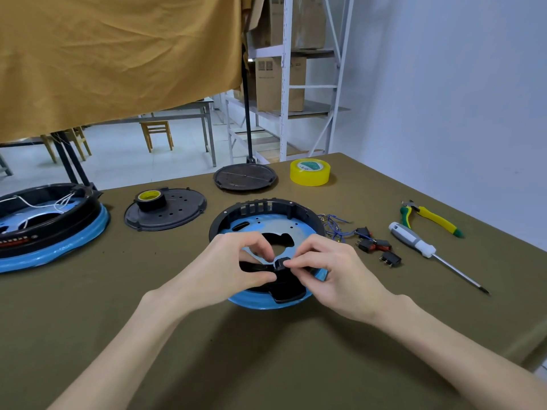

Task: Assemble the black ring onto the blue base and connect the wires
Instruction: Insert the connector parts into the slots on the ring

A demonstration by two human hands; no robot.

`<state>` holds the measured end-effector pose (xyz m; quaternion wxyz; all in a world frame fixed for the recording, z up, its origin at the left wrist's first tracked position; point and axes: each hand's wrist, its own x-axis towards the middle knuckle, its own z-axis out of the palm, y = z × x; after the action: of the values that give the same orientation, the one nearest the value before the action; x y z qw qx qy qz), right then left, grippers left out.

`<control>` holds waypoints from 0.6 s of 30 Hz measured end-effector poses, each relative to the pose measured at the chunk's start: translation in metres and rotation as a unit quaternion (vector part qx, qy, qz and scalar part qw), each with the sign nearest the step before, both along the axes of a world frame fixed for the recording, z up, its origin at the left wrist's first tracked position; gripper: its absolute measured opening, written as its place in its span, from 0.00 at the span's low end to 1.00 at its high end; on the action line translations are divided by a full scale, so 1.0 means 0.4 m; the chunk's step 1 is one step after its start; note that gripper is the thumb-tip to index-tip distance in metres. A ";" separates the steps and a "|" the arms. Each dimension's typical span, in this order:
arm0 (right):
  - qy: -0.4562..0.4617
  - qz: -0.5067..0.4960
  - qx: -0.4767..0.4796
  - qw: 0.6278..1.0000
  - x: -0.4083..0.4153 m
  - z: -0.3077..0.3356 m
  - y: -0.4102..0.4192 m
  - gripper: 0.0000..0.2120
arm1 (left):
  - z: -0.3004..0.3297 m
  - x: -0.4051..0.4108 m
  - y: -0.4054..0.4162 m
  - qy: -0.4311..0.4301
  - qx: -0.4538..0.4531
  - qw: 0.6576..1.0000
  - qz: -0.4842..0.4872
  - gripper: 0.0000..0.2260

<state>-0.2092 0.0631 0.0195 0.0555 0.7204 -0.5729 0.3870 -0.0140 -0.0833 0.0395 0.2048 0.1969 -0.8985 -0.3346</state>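
The black ring (266,207) sits on the blue base (257,300) in the middle of the table, its slotted wall facing away from me. Both hands work at the ring's near edge. My right hand (331,270) pinches a small black switch-like part (281,263) at that edge. My left hand (231,267) has its fingers curled beside the same part, thumb and forefinger touching the near rim. Loose blue wires (334,223) lie just right of the ring, running to several small black switches (374,245).
A second assembled blue-and-black unit (50,226) sits at far left. Black tape roll (149,199) on a black cover plate (165,214), another dark plate (245,176), yellow tape (310,172), pliers (429,217) and a screwdriver (426,247) lie around.
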 end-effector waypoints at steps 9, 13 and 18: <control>0.002 -0.015 0.001 1.000 0.009 -0.019 0.002 0.07 | -0.009 -0.002 0.011 -0.009 -0.027 1.000 0.013 0.11; 0.006 -0.015 0.005 1.000 0.004 -0.021 -0.001 0.07 | -0.010 -0.003 0.013 -0.015 -0.038 0.999 0.016 0.14; -0.003 -0.018 -0.029 0.999 0.007 -0.016 -0.008 0.05 | 0.002 0.007 -0.002 -0.060 -0.016 0.998 -0.018 0.20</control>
<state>-0.2065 0.0600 0.0133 0.0812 0.7067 -0.5747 0.4046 -0.0112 -0.0843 0.0405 0.1473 0.1973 -0.9177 -0.3117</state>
